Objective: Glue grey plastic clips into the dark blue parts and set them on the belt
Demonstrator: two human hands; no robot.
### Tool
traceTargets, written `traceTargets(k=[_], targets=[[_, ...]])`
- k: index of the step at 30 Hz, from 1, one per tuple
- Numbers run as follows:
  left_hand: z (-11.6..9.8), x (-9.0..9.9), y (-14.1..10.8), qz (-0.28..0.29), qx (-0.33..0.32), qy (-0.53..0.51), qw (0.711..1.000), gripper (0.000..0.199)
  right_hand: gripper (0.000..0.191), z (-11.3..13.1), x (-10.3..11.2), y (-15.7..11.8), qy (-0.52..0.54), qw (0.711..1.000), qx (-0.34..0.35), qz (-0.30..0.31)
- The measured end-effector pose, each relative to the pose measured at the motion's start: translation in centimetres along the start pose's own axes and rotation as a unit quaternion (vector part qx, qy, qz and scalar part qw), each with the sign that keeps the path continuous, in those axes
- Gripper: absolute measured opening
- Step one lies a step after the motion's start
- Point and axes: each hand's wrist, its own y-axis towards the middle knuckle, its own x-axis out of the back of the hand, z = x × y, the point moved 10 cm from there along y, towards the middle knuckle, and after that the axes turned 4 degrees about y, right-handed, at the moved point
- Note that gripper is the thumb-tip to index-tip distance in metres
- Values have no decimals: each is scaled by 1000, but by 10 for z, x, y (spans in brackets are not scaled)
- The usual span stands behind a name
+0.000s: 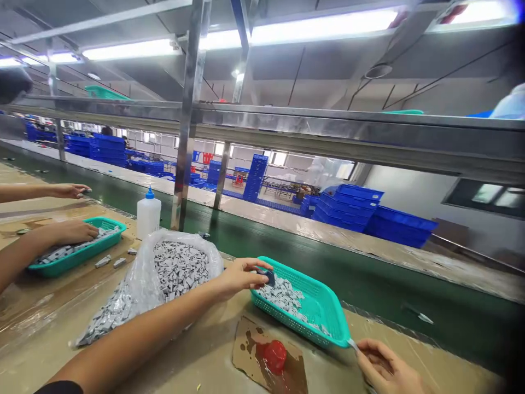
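Left hand [238,280] clamped on dark piece [269,278], over basket [328,301]. Right hand [388,365] pinches pale part [353,345] by basket corner. Loose grey pieces [285,295] under left fingers, well-filled bag [147,273] beside left forearm; one part [425,318] on belt [246,238] beyond right hand. Looks far from finished.

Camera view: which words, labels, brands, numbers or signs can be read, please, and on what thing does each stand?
No text can be read.
Blue crates: small pale patches, too small to read.
Bottle: no readable text.
Green basket: no lettering visible.
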Motion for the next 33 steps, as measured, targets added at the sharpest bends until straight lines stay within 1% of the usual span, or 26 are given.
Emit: traceTargets(k=[1,2,4,6,10,13,15,17,22,27,33], targets=[[3,-1,0,3,9,-17,1000,46,28,6,-8,-5,24,999,-5,39],[6,-1,-1,6,19,-32,999,46,27,15,-13,-11,44,997,4,58],[13,-1,-1,13,37,-57,998,42,24,39,-27,-26,66,991,41,106],[19,-1,-2,21,51,-70,996,37,19,62,-45,-42,55,982,95,156],[24,-3,-5,36,62,-65,995,32,11,97,-72,-64,-24,963,184,196],[26,-2,-7,30,67,-57,996,30,10,113,-88,-70,-29,945,230,229],[28,1,-7,24,74,-56,995,30,11,117,-96,-71,-27,936,243,253],[32,3,-6,19,85,-58,994,30,13,115,-101,-71,-28,933,243,266],[41,4,-5,19,107,-52,993,30,16,115,-102,-73,-11,932,256,257],[40,2,-5,29,99,-42,994,30,19,119,-101,-76,12,925,290,244],[42,0,-3,32,86,-50,995,28,21,119,-100,-75,23,929,293,227]])
